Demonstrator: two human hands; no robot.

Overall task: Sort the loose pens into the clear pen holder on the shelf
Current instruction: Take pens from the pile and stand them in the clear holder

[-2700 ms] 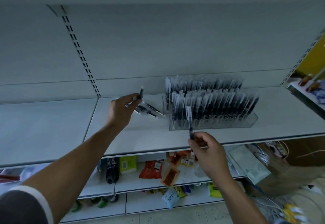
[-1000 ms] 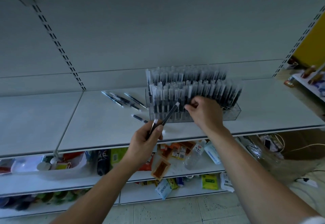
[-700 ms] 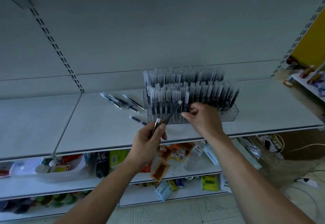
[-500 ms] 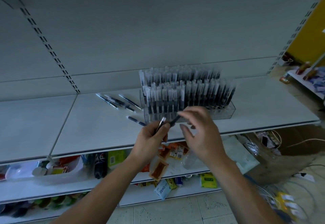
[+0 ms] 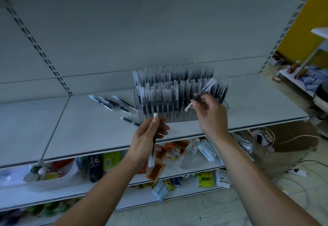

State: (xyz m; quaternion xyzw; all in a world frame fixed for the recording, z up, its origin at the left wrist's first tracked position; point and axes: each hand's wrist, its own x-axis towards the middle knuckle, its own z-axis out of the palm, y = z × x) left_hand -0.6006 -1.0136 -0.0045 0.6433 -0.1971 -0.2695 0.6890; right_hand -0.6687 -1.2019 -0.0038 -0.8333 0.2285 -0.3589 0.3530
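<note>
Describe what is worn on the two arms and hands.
Nothing worn shows: the left hand and right hand are bare, no gloves, rings or watch visible. The left forearm and right forearm are bare to the picture's edge; no sleeve shows.

A pale grey shelf (image 5: 85,133) runs across the middle of the frame, split by a seam left of centre. On its right panel, just right of centre, stands the clear pen holder (image 5: 179,118), packed with upright pens in rows. Just left of it, a few loose pens (image 5: 113,102) lie slanted side by side. One more pen (image 5: 130,121) lies nearer the front edge, by the holder's lower left corner.
</note>
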